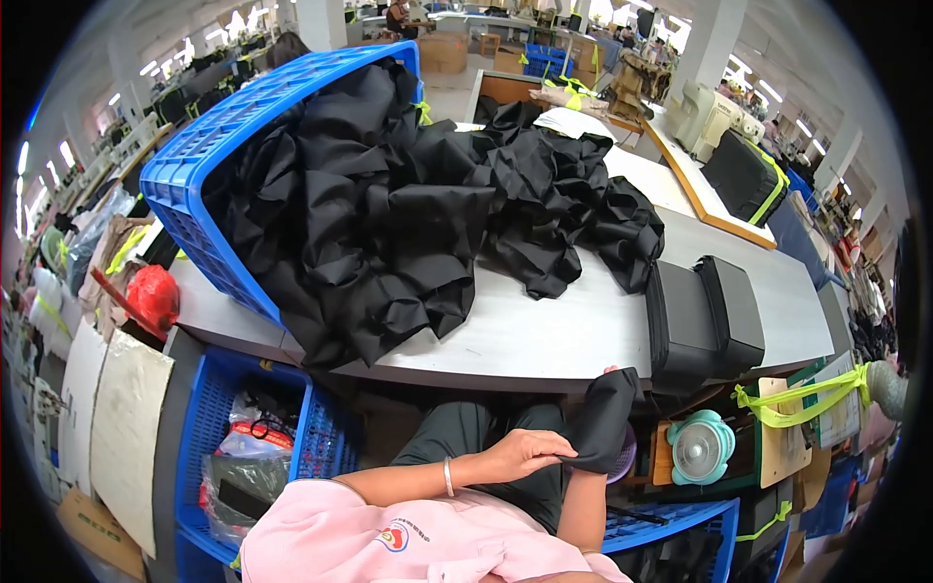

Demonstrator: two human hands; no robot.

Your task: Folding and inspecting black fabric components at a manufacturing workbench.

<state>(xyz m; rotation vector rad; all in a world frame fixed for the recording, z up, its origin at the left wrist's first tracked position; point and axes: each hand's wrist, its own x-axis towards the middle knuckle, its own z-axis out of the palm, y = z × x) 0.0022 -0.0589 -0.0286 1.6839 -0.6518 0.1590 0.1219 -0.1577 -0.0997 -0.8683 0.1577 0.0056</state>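
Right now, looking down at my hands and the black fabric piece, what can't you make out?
- Right hand: head view, wrapped inside the black fabric piece, only fingertips show.
- Left hand: its fingertips are tucked under that fabric.
- Tipped blue plastic crate: its inside is buried by the crumpled black fabric heap.
- Black rectangular cases: their far sides face away.
- Distant workers at top: too small and bent by the fisheye rim.

Bare table edge (544,340) between fabric heap (389,214) and black cases (705,321)
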